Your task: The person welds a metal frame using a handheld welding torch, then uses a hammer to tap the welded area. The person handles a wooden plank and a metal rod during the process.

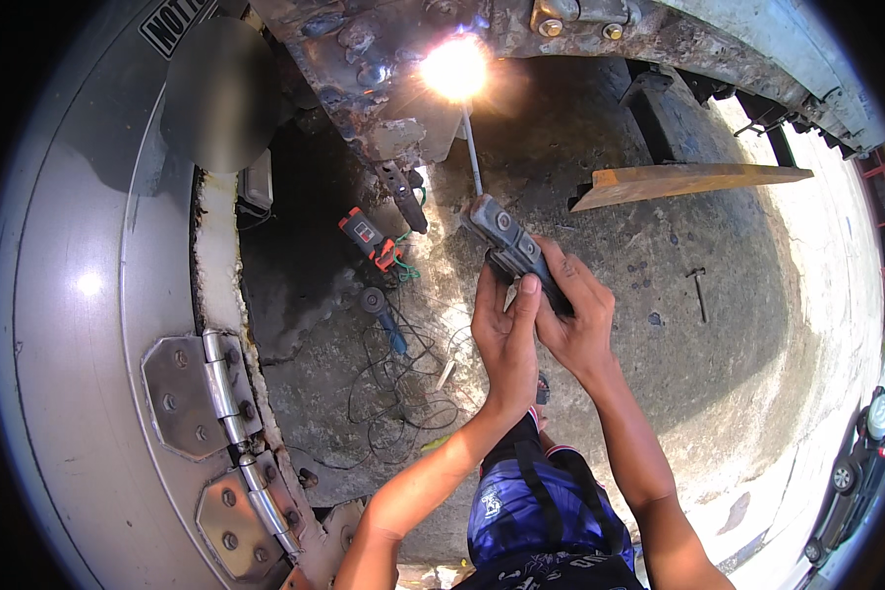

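Both my hands are raised in the middle of the view, wrapped round a dark welding electrode holder. My left hand grips it from the left, thumb pointing up along its side. On the right, my right hand closes over its back end. A thin grey welding rod sticks up out of the holder's jaws. Its far tip meets the underside of a rusty metal frame in a blazing white arc, whose glare hides the spot itself.
A vehicle door panel with metal hinges stands at left. On the concrete floor are an orange-and-grey box-shaped device, a blue angle grinder, tangled cables and a hammer. A rusty plate juts at right; a car is beyond.
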Tool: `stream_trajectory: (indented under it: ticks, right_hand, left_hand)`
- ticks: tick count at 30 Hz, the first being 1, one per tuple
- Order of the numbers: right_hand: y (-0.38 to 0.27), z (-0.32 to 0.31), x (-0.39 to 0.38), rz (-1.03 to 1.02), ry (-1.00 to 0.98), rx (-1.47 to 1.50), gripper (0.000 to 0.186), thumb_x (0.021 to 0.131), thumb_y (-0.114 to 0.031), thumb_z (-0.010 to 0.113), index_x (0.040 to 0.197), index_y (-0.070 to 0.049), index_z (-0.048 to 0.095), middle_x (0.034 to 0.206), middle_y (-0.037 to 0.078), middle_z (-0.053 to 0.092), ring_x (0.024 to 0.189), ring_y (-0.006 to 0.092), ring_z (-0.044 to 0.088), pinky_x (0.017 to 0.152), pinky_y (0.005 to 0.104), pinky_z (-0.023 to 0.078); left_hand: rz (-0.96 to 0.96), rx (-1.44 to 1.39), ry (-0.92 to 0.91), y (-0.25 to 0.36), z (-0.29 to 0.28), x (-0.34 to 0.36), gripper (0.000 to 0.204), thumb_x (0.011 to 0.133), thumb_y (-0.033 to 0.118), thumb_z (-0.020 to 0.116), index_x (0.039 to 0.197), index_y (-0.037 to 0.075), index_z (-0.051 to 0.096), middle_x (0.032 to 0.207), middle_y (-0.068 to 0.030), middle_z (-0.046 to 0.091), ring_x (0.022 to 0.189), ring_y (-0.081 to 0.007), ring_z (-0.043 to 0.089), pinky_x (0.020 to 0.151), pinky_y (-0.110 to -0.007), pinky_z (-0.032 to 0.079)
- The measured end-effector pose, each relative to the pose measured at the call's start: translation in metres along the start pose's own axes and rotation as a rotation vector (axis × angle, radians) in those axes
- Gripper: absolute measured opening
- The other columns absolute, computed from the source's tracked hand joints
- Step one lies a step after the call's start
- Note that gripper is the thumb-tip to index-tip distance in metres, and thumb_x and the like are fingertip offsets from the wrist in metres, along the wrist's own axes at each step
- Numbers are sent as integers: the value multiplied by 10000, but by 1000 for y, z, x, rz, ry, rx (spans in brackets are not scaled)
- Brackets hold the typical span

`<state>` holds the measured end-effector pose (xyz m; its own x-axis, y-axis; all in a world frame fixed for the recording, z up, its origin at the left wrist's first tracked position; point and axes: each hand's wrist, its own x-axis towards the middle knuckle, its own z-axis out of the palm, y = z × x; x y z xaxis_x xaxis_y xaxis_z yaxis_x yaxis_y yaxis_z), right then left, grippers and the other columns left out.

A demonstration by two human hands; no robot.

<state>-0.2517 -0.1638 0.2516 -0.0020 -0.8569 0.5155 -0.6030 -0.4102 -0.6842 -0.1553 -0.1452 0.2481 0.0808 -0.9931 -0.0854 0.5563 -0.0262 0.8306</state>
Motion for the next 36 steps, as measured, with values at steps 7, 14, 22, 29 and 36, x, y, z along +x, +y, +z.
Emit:
stream_trajectory:
  ticks: [7, 14, 22, 29, 36]
  right_hand:
    - [-1, 1, 2, -20, 23, 19, 547, 819, -70, 790, 1347, -51, 649, 883, 127, 665, 725, 295, 671, 641, 377, 533]
    - [2, 0, 1, -8, 8, 6, 553, 818, -72, 795, 1349, -48, 646, 898, 129, 675, 735, 292, 677, 643, 371, 534]
    - [8, 1, -6, -21, 7, 28, 596, 816, -77, 792, 1380, -38, 603, 957, 155, 688, 783, 322, 693, 645, 390, 543]
    - [11, -1, -40, 253, 51, 25, 479, 883, -71, 729, 1325, 81, 625, 1082, 257, 724, 925, 325, 745, 827, 370, 563]
    - [7, -2, -15, 20, 57, -19, 501, 829, -77, 778, 1308, 0, 654, 935, 169, 692, 808, 334, 685, 725, 385, 544]
  left_hand:
    - [-10, -24, 21, 3, 3, 0, 546, 1057, 273, 615, 1476, -41, 461, 1395, -89, 588, 1299, -141, 527, 1124, -312, 356]
    - [-6, -17, 21, -1, 2, 2, 530, 1051, 271, 627, 1459, -31, 477, 1366, -80, 598, 1261, -134, 545, 1096, -301, 380]
    - [1, -7, 67, -5, 4, -1, 527, 1045, 255, 635, 1462, -26, 473, 1358, -71, 594, 1252, -139, 543, 1089, -309, 398]
    - [-67, -23, -39, -20, -1, -12, 496, 1035, 115, 645, 1472, -22, 453, 1364, -84, 592, 1198, -122, 593, 1034, -275, 459]
    - [-33, -45, -12, -8, 1, -6, 513, 1044, 164, 633, 1479, -42, 457, 1384, -94, 591, 1260, -137, 553, 1082, -293, 416]
